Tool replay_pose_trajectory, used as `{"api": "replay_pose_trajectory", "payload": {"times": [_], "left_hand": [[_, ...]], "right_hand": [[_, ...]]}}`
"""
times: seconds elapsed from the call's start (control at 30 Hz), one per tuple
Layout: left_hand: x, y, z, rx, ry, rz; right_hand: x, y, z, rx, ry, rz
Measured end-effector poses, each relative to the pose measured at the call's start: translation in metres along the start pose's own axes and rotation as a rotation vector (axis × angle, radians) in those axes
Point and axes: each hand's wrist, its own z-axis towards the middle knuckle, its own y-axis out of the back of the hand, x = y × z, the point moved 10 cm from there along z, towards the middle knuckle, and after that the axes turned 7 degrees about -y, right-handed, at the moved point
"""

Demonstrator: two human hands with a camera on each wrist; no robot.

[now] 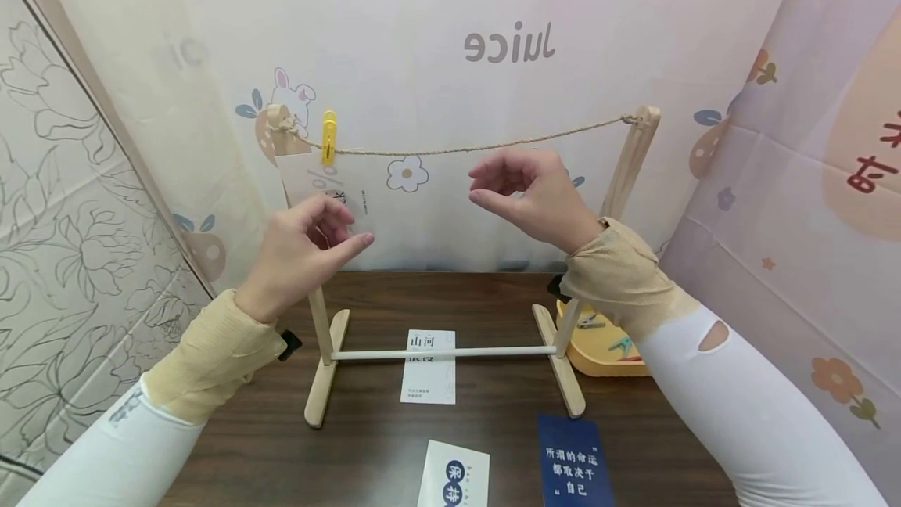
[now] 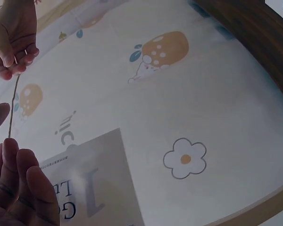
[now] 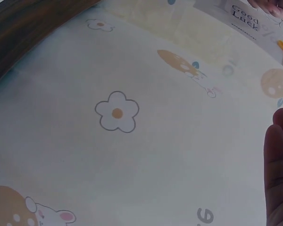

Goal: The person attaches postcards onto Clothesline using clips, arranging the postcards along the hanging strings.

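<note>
A card with print (image 1: 299,174) hangs from the twine (image 1: 436,152) at the left end, held by a yellow clothespin (image 1: 328,138). In front of that card is my left hand (image 1: 299,249), its thumb apart from its loosely bent fingers and nothing held. The left wrist view shows this hand (image 2: 21,188) with a gap between thumb and fingertips, and the printed card (image 2: 96,183) beyond. Just below the twine, right of centre, my right hand (image 1: 528,190) hovers with relaxed fingers and holds nothing. Only part of the right hand (image 3: 279,174) appears in the right wrist view.
The twine spans two wooden posts (image 1: 626,167) joined below by a white rod (image 1: 486,352). On the dark table (image 1: 267,413) lie a white card (image 1: 429,382), another white card (image 1: 461,464) and a blue card (image 1: 577,464). A yellow tray (image 1: 605,368) with clothespins stands at right.
</note>
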Motion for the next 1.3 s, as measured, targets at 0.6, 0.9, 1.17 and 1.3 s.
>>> {"api": "replay_pose_trajectory", "payload": {"times": [0.6, 0.9, 1.17, 1.3], "left_hand": [[0.008, -0.031, -0.020, 0.069, -0.013, -0.019], [0.013, -0.046, -0.030, 0.112, 0.025, -0.043], [0.018, -0.064, -0.042, 0.172, 0.061, -0.063], [0.024, -0.076, -0.050, 0.211, 0.090, -0.065]], "right_hand": [[-0.043, 0.009, -0.031, -0.010, -0.143, -0.033], [-0.057, 0.013, -0.044, -0.023, -0.163, -0.041], [-0.074, 0.016, -0.059, -0.032, -0.185, -0.008], [-0.085, 0.018, -0.069, -0.035, -0.215, 0.000]]}}
